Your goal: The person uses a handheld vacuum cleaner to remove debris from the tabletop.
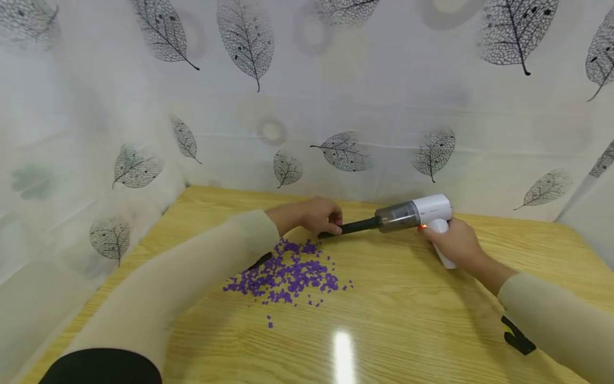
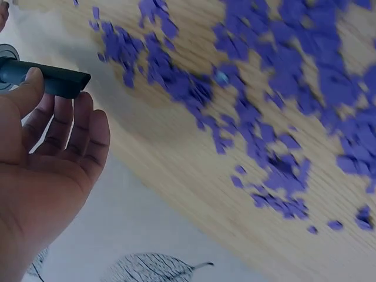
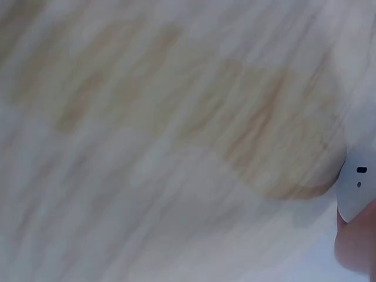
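Observation:
A white handheld vacuum [image 1: 422, 212] with a smoky dust cup and a lit orange light is held over the far side of the wooden table [image 1: 431, 320]. My right hand [image 1: 455, 245] grips its handle, and a white edge of the vacuum [image 3: 358, 188] shows in the right wrist view. Its black nozzle [image 1: 355, 228] points left. My left hand [image 1: 318, 213] pinches the nozzle tip [image 2: 56, 79] between thumb and fingertips. Just in front of the tip lies a spread of small purple paper scraps [image 1: 288, 274], seen close up as purple scraps [image 2: 264, 100] in the left wrist view.
A white curtain printed with grey leaves [image 1: 342, 151] walls in the table at the back and both sides. A few stray purple scraps [image 1: 270, 321] lie nearer the front. Light glares off the wood [image 1: 343, 354] near the front edge.

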Tool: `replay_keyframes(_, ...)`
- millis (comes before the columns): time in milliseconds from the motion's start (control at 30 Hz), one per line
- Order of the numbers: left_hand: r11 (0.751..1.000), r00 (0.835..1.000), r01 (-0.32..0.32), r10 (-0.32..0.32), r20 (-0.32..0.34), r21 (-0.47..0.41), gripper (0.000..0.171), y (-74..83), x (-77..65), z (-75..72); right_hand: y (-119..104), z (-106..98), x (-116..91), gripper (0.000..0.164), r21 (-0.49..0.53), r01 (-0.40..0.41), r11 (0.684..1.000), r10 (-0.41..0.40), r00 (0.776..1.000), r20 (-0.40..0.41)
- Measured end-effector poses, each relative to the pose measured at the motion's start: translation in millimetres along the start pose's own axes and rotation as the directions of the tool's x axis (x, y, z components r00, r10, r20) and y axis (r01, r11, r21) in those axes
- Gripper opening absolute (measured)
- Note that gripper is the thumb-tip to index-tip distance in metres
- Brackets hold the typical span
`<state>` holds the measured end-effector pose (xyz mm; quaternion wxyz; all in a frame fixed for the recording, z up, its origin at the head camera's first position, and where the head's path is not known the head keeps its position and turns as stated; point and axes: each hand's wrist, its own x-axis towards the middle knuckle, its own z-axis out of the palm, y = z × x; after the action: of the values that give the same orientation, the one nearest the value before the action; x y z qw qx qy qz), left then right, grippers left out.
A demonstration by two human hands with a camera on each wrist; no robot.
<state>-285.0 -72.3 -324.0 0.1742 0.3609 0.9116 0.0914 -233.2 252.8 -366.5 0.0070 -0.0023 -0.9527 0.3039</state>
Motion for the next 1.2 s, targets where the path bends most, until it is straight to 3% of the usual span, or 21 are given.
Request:
replay_keyframes(400,1.000,1.000,-0.018,0.018,0.012,0.003,0.021,18.9,0.2,9.0,10.0,-6.9,-1.4,0.052,-0.036,0.060,0.998,-0.060,0.998,0.003)
replay_keyframes(1200,1.000,0.999,0.004,-0.003,0.040,-0.006,0.021,8.9,-8.4,11.0,0.2,4.0,6.5,0.046,-0.044,0.126,0.991,-0.127,0.992,-0.027)
